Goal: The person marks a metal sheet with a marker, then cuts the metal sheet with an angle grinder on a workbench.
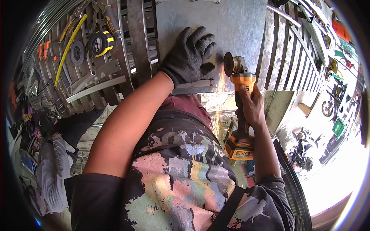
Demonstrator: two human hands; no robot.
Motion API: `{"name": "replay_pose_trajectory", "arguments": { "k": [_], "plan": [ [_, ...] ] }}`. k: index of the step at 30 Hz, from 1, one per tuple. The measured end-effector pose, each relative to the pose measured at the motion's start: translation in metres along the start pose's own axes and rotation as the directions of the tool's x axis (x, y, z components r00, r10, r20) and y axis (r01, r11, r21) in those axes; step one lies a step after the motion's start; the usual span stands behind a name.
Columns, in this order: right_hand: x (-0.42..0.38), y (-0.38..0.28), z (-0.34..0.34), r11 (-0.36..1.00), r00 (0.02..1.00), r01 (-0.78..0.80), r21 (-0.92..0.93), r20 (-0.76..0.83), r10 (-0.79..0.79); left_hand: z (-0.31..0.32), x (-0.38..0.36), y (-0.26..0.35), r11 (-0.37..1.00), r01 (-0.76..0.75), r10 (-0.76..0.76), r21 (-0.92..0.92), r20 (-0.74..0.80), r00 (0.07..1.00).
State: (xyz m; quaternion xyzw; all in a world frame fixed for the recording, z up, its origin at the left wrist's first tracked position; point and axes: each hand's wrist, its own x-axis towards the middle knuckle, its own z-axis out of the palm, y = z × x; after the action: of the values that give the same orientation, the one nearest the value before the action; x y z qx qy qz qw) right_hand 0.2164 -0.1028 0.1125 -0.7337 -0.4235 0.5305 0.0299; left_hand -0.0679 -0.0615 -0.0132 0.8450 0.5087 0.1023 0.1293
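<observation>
My left hand (190,56), in a dark work glove, lies on a grey metal sheet (241,27) with its fingers spread. A metal strip (196,85) runs along the sheet's near edge, just below that glove. Ungloved, my right hand (252,106) is wrapped round the body of an orange and black cordless angle grinder (243,79). Its disc (229,64) stands on edge at the sheet, right of the glove. Sparks (220,115) stream down from the disc toward my body. The exact contact point is hard to make out.
The sheet rests on a slatted metal bench (137,36). At left lie a tape measure (101,43), pliers (111,21), a spare disc (77,52) and a yellow folding rule or strip (71,50). Grey cloth (54,169) hangs at lower left.
</observation>
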Motion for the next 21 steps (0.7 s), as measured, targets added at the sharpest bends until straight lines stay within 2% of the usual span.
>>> {"name": "replay_pose_trajectory", "arguments": {
  "k": [10, 16, 21],
  "plan": [
    [0.015, -0.004, -0.001, 0.993, 0.993, 0.115, -0.037, -0.035, -0.116, -0.001, 0.001, 0.001, 1.0, -0.002, 0.001, -0.014, -0.023, 1.0],
    [0.01, -0.002, -0.003, 0.998, 0.999, 0.049, 0.034, -0.009, -0.048, 0.0, 0.001, 0.003, 1.0, -0.01, 0.01, -0.011, -0.039, 0.999],
    [0.001, 0.0, -0.004, 0.999, 1.0, 0.03, -0.028, 0.001, -0.03, 0.002, 0.0, 0.001, 0.997, -0.022, 0.016, -0.071, -0.096, 0.995]
  ]
}}
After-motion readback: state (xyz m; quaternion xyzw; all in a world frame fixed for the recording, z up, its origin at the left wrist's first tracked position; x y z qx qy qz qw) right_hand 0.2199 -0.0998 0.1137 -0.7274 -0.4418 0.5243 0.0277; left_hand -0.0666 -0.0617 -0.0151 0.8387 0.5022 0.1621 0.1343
